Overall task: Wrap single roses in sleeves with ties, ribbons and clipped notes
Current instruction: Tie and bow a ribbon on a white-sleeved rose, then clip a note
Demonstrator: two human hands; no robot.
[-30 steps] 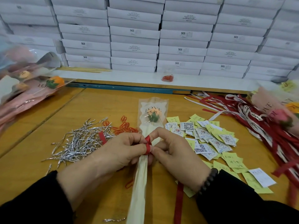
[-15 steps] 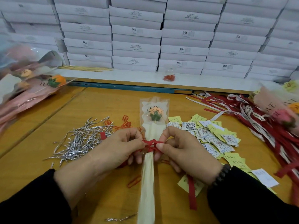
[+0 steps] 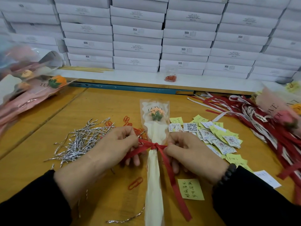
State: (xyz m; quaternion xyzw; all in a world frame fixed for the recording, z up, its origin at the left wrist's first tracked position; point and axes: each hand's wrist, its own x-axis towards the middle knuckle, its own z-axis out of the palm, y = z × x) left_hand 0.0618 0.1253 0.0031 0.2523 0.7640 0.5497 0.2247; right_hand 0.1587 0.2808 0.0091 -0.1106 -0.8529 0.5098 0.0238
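Operator: Status of the current step?

Technician: Ribbon tying. The sleeved rose (image 3: 154,128) lies lengthwise at bench (image 3: 101,105) centre, bloom at 12 o'clock, stem end at 6 o'clock. A red ribbon (image 3: 155,146) is knotted round the sleeve's narrow neck. The left hand (image 3: 112,149) pinches the ribbon end at 9 o'clock of the knot; the right hand (image 3: 185,152) pinches the end at 3 o'clock. Each grip is clamped on ribbon, pulling outward. One long tail runs toward 5 o'clock.

Operator: Supplies?

Technician: Silver twist ties (image 3: 81,141) at 9 o'clock, red paper clips (image 3: 128,123) at 11 o'clock, with one more clip (image 3: 135,183) near the stem. Note slips (image 3: 211,136) at 3 o'clock, spare ribbons (image 3: 254,128) at 2 o'clock. Finished roses (image 3: 32,88) at 10 o'clock.

Operator: Next move?

Technician: Probably cinch the knot firmly, then form a bow or release. Keep tension even, so the neck stays gathered. A note and clip appear not yet fitted; I judge that step follows.
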